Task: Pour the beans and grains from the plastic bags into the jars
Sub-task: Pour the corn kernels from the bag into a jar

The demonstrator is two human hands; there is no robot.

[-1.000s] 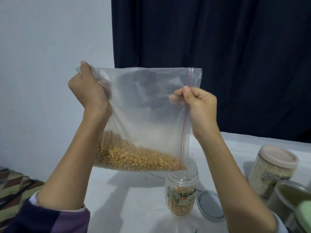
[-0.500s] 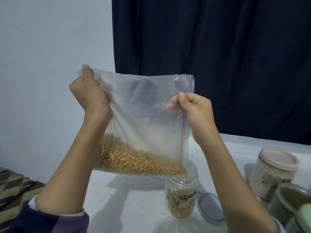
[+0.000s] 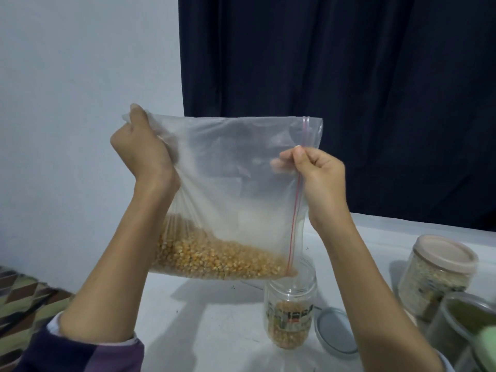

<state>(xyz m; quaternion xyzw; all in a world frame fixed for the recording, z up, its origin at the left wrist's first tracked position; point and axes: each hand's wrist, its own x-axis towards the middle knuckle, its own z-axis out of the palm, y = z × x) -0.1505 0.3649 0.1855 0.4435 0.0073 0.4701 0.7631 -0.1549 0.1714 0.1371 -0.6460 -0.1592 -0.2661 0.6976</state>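
**A:** Your left hand (image 3: 139,154) has the sealed bottom corner of the plastic bag (image 3: 228,183) bunched in a fist, and your right hand (image 3: 316,173) pinches the red zip strip (image 3: 296,205) on the mouth side between thumb and fingers. The corn kernels (image 3: 214,257) lie along the low edge of the bag, with the open corner just above the mouth of the open jar (image 3: 291,304) on the table (image 3: 214,331).

**B:** What can go wrong for you from here?

**A:** I judge the mouth of the bag is far wider than the neck of the jar. If you lift your left hand fast, the kernels can rush down together, overshoot the rim and scatter over the table or onto the grey lid (image 3: 335,334) just beside the jar. The jar is light and only part full, so a drag of the bag across its rim could tip it. Your pinch on the zip strip is small too; if it slips, the mouth flops away from the jar.

**B:** Any writing you can read?

**A:** The open jar has a printed band with dark blocky marks, too blurred to read. The capped jar (image 3: 437,277) on the right carries a label, also unreadable. No brand shows on the bag.
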